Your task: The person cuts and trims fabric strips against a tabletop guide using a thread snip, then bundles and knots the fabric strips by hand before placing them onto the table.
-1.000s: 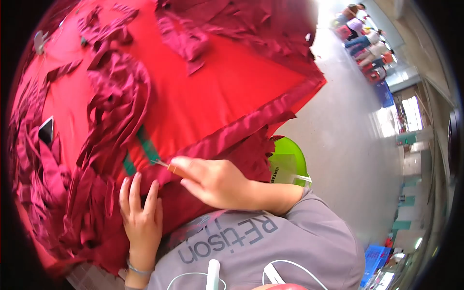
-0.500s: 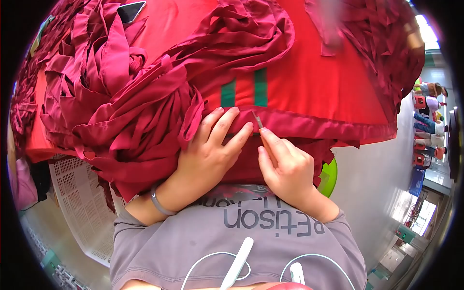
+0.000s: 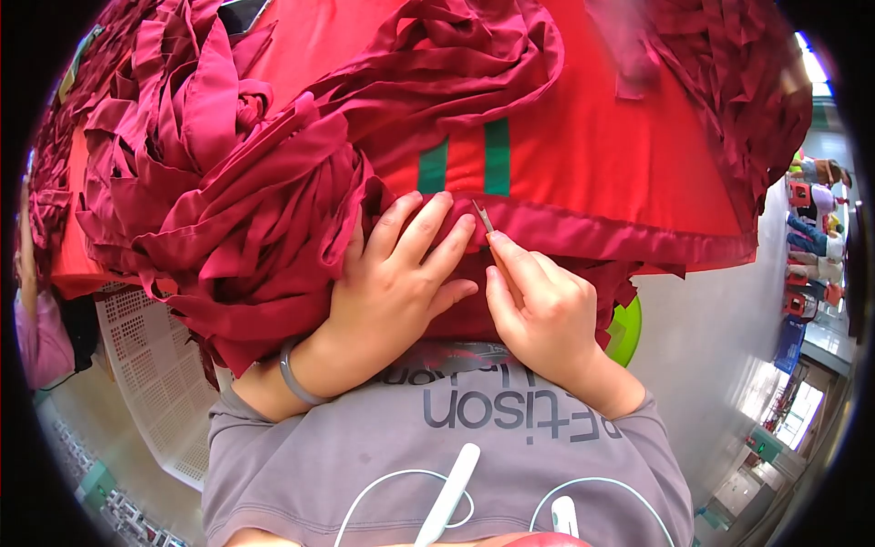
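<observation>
A dark red fabric strip [image 3: 583, 230] runs along the near edge of the bright red cloth [image 3: 592, 137]. My left hand [image 3: 392, 283] lies on the strip's left part with its fingers spread, thumb apart, holding nothing. Just to its right, my right hand [image 3: 547, 305] is closed round a small seam ripper [image 3: 490, 228], whose forked metal tip rests at the strip. Two green patches [image 3: 497, 159] mark the red cloth above the hands. A large heap of dark red strips [image 3: 228, 191] lies beside my left hand.
More dark red strips [image 3: 720, 91] hang at the upper right. A phone [image 3: 241, 14] is at the top left. A white perforated basket [image 3: 150, 374] stands below left, and a green round container [image 3: 624, 333] sits below right. Another person's pink sleeve [image 3: 46, 342] shows far left.
My left thumb has come into view, stretched out to the right. The seam ripper's tip has moved slightly up and left. The whole view has shifted a little.
</observation>
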`<action>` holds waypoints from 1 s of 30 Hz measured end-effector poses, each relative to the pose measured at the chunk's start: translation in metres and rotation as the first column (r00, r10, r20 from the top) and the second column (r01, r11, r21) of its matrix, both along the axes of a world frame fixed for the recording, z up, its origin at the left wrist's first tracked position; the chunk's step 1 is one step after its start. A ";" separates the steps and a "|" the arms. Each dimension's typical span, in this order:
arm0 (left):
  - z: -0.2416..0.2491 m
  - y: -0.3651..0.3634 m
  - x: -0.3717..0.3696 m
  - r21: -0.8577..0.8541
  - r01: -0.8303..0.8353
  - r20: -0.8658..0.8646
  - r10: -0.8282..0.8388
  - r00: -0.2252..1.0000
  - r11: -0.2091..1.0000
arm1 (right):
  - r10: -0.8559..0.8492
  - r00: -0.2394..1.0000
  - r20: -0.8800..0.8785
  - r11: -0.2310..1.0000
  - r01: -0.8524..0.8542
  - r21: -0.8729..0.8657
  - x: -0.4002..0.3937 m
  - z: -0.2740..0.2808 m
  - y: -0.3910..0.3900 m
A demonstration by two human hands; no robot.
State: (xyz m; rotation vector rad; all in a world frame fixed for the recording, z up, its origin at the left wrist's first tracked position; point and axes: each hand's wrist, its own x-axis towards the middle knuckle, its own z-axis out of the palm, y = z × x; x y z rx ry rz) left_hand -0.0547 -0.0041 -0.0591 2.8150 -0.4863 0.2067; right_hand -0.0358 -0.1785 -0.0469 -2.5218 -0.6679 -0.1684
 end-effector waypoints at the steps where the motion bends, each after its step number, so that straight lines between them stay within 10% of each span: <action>1: 0.000 0.000 0.001 0.030 0.008 0.001 -0.008 1.000 1.000 | 0.004 1.000 0.002 1.000 -0.004 -0.002 0.000 -0.001 0.000; 9: -0.002 -0.003 0.001 0.070 -0.004 0.023 0.002 1.000 0.998 | -0.040 0.999 -0.014 0.994 0.042 0.098 0.012 -0.009 0.009; 11: -0.002 -0.003 0.000 0.068 -0.008 0.018 0.007 1.000 0.998 | -0.295 0.955 0.042 0.925 0.274 0.263 0.019 -0.011 0.008; 18: -0.007 0.004 0.002 -0.081 0.035 0.091 -0.027 0.995 0.996 | 0.019 1.000 0.024 0.995 -0.022 0.099 0.000 -0.006 0.006; 30: -0.001 0.005 0.001 -0.063 0.045 0.042 -0.042 0.998 0.997 | 0.064 0.997 0.036 0.998 -0.065 0.022 0.003 -0.006 0.007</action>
